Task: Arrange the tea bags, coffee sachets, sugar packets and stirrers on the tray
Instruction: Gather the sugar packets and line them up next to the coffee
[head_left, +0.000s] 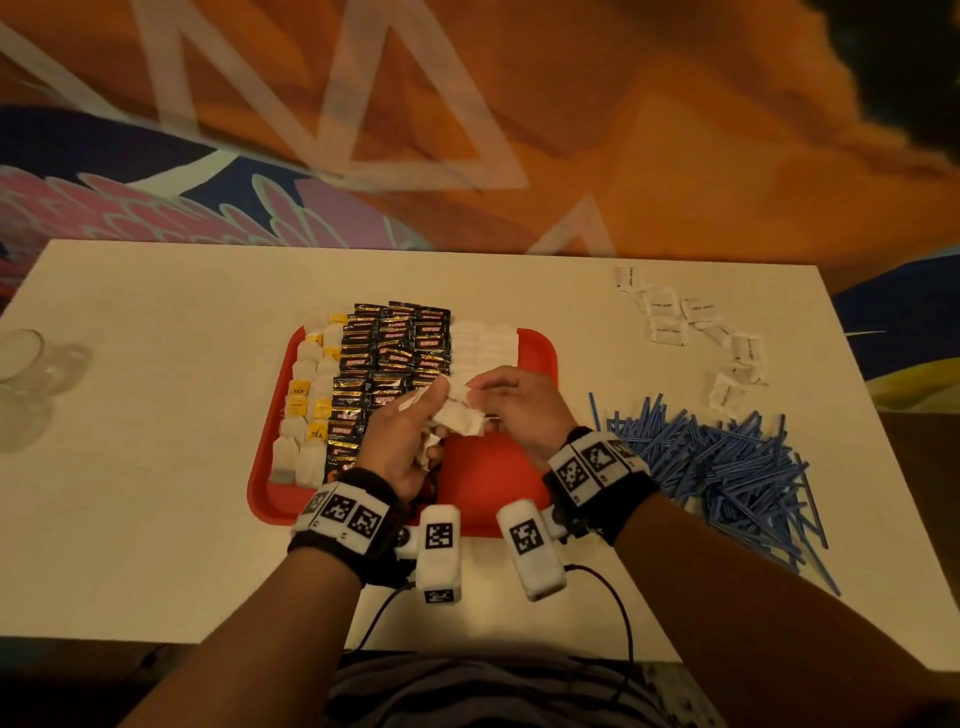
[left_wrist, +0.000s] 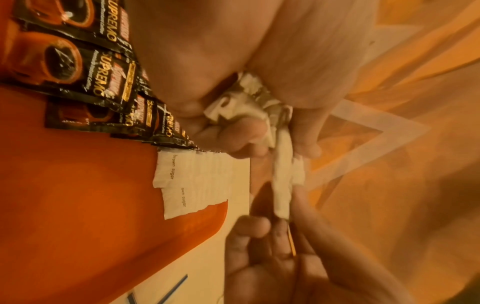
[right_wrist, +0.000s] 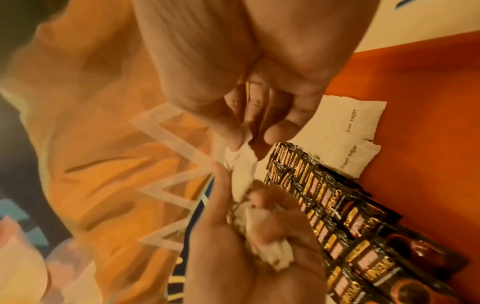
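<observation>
I have both hands over the middle of the red tray (head_left: 509, 483), which I use as my landmark on the white table (head_left: 156, 415). My left hand (head_left: 400, 441) is curled round a crumpled bunch of white sugar packets (head_left: 457, 415), fingers and thumb closed on them; the left wrist view shows the paper squeezed between thumb and fingers (left_wrist: 249, 131). My right hand (head_left: 519, 410) meets that bunch from the other side, and its thumb and fingertips (right_wrist: 233, 133) are pinched narrow on the end of one packet that sticks out of the left hand's bundle. On the tray's left part lie two columns of tea bags (head_left: 306, 410), some with yellow tags. Next to them, toward the tray's middle, the black coffee sachets (head_left: 389, 358) overlap in rows, reaching past the tray's far edge. Right of the sachets, at the tray's far end, a block of white laid sugar packets (head_left: 483, 343) marked "brown sugar" lies flat, just beyond my hands. The near right part of the tray shows bare red. Off the tray to its right, a heap of blue stirrers (head_left: 727, 462) lies on the table, and beyond that heap, further right of the tray's far end, a loose trail of more loose sugar packets (head_left: 691, 322). Well left of the tray stand clear glass cups (head_left: 26, 374). A black cable (head_left: 618, 608) runs from the wrist gear near the tray's near edge.
</observation>
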